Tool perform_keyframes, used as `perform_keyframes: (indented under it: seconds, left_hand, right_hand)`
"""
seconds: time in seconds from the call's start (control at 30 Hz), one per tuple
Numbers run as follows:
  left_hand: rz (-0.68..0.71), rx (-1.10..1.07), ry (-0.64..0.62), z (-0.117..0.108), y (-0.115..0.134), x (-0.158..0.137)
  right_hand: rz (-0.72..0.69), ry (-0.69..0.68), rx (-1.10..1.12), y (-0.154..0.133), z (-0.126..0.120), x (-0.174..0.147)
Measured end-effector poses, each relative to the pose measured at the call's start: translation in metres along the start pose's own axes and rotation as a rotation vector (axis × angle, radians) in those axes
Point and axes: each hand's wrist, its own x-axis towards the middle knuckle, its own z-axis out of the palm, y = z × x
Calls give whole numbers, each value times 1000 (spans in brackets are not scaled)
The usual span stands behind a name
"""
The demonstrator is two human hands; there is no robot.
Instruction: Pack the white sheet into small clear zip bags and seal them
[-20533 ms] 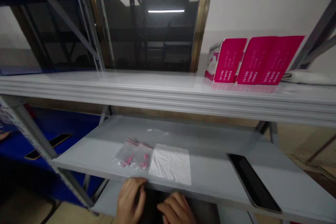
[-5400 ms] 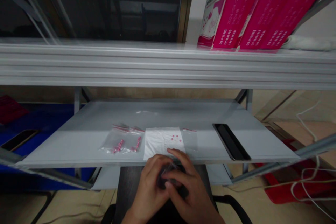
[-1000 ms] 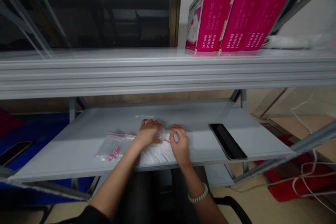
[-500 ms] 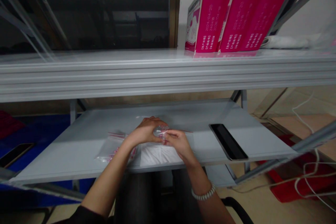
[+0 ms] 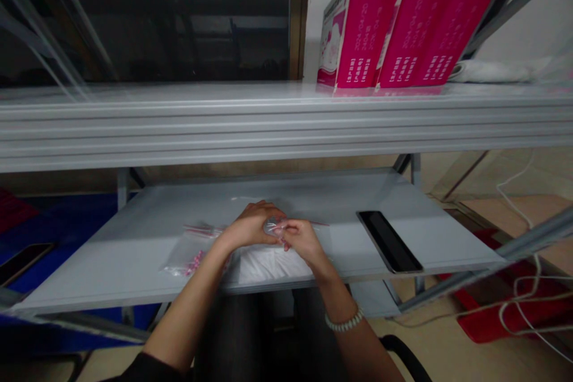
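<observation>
Both hands meet over the middle of the grey lower shelf (image 5: 331, 191). My left hand (image 5: 255, 224) curls its fingers and thumb around a small clear plastic bag (image 5: 271, 225). At the bag's right side, the fingertips of my right hand (image 5: 302, 240) pinch it. A little pink shows at the pinch, too small to make out. Beneath the hands lies a white cloth or tissue (image 5: 271, 265). A clear zip bag (image 5: 176, 258) with pink beads (image 5: 195, 262) lies to the left, partly hidden by my left forearm.
A black tablet or phone (image 5: 389, 242) lies right of my hands. Above runs the front rail of an upper shelf (image 5: 224, 134), carrying pink boxes (image 5: 367, 27) and a white roll (image 5: 492, 70). Another phone (image 5: 24, 262) rests on a blue surface at far left. White cables (image 5: 519, 304) hang at right.
The right fingers have shifted slightly on the small bag, and less of the bag shows between the hands. The left forearm has moved a little, uncovering more pink beads.
</observation>
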Motion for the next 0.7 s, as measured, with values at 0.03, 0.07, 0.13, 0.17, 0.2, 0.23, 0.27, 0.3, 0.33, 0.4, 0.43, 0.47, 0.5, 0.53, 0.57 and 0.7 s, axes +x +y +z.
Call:
perform_keyframes:
  seconds: [0.03, 0.07, 0.13, 0.17, 0.2, 0.23, 0.27, 0.3, 0.33, 0.4, 0.43, 0.47, 0.5, 0.53, 0.57, 0.7]
  left_hand:
    - [-5, -11, 12, 1, -1, 0]
    - [-12, -24, 30, 1, -1, -1]
    - [-41, -49, 84, 2, -4, -5]
    - [-64, -61, 121, 3, -6, -8]
    - [-91, -70, 163, 4, -7, -12]
    - [-120, -79, 208, 6, -8, -16]
    - [-148, -88, 252, 8, -9, -21]
    - [-170, -98, 290, 11, -9, -26]
    - [-187, -110, 322, 14, -9, -31]
    - [-204, -140, 368, 22, -7, -40]
    - [-209, -156, 384, 27, -5, -44]
    - [-215, -170, 397, 30, -4, -48]
    - [-222, -182, 410, 34, -2, -51]
    - [-231, -192, 423, 37, -1, -53]
    - [-241, -201, 435, 39, 1, -55]
    - [-266, -232, 485, 46, 7, -57]
  right_hand:
    - [-24, 14, -34, 1, -2, 0]
    - [-50, 33, -70, 1, -4, 0]
    - [-106, 82, -154, -1, -13, 0]
    - [-135, 112, -202, -2, -18, 1]
    - [-162, 141, -254, -3, -23, 1]
    - [-186, 164, -307, -3, -27, 1]
    - [-207, 177, -360, -4, -31, 2]
    - [-223, 179, -411, -3, -33, 2]
    - [-236, 171, -458, -2, -34, 2]
    - [-254, 148, -538, 1, -32, 1]
    - [-259, 142, -570, 3, -30, 1]
    - [-263, 139, -596, 5, -28, 0]
    - [-265, 139, -616, 7, -26, 0]
    - [-267, 140, -631, 8, -25, -1]
    - [-269, 143, -640, 9, -25, 0]
    - [-285, 159, -621, 6, -30, -1]
